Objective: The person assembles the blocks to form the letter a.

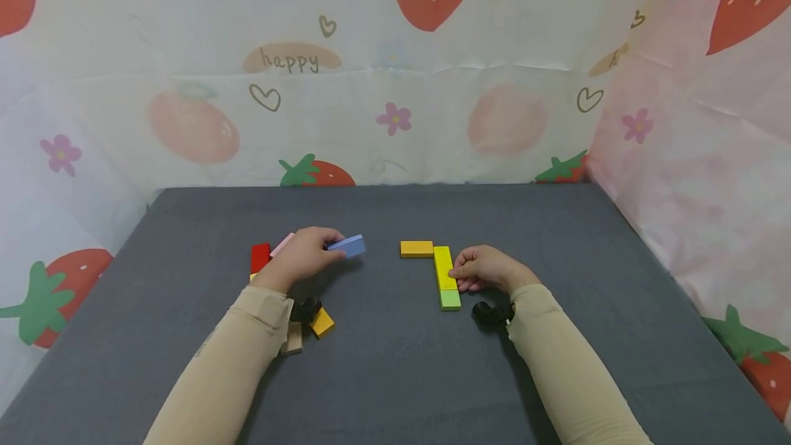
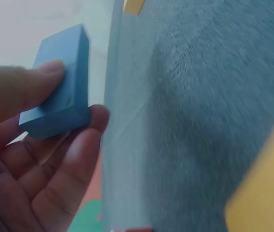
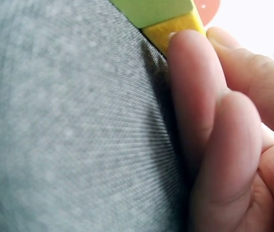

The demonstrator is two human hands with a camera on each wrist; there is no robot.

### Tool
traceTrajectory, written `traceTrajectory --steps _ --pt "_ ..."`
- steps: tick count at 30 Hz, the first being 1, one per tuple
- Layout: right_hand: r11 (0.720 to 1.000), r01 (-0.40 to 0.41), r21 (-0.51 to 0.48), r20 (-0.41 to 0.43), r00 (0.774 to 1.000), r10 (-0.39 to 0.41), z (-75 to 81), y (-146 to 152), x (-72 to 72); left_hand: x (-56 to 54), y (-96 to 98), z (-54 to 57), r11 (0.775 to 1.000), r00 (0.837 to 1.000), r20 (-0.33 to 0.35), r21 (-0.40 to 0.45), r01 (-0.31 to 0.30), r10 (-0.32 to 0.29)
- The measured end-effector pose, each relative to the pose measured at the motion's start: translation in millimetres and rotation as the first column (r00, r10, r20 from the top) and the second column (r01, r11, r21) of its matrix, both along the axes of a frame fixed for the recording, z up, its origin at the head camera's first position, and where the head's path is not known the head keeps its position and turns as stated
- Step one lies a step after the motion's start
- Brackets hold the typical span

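Note:
My left hand (image 1: 304, 253) pinches a blue block (image 1: 349, 246) between thumb and fingers, above the grey cloth. In the left wrist view the thumb lies across the broad face of the same blue block (image 2: 62, 82), with fingers behind it. My right hand (image 1: 491, 268) holds the right side of a yellow block (image 1: 443, 263), thumb on its edge and the other fingers curled low beside it. A green block (image 1: 450, 300) adjoins the yellow one's near end, and an orange block (image 1: 417, 249) lies crosswise at its far left. The right wrist view shows fingertips (image 3: 190, 53) right at the yellow side.
Behind and under the left forearm lie a red block (image 1: 260, 256), a pink block (image 1: 282, 244), an orange-yellow block (image 1: 323, 323) and a beige block (image 1: 293, 339), partly hidden. The grey cloth (image 1: 395, 376) covers the table. Printed curtains (image 1: 371, 88) stand behind and at the sides.

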State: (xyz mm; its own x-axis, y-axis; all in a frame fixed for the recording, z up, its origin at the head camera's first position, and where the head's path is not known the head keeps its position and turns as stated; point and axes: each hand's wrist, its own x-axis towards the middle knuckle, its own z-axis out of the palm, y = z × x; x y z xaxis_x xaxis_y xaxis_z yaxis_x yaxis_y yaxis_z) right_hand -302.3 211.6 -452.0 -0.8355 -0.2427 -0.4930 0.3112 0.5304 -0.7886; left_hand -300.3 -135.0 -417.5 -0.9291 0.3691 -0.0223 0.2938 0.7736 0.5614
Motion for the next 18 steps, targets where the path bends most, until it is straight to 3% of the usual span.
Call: traceTrajectory --steps 4,11,18 --pt "1.0 0.003 0.003 0.0 1.0 -0.003 -0.4 0.7 -0.7 -9.2 8.7 -0.5 0.998 0.999 0.017 0.044 -0.049 0.049" --pt "1.0 0.004 0.003 0.001 1.0 -0.004 -0.7 0.9 -0.8 -25.7 23.2 -11.0 0.998 0.999 0.032 0.054 -0.045 0.043" --pt "1.0 -0.003 0.008 -0.007 1.0 0.003 1.5 0.4 0.4 -31.5 36.2 -22.0 0.996 0.992 0.104 0.059 -0.071 0.064"
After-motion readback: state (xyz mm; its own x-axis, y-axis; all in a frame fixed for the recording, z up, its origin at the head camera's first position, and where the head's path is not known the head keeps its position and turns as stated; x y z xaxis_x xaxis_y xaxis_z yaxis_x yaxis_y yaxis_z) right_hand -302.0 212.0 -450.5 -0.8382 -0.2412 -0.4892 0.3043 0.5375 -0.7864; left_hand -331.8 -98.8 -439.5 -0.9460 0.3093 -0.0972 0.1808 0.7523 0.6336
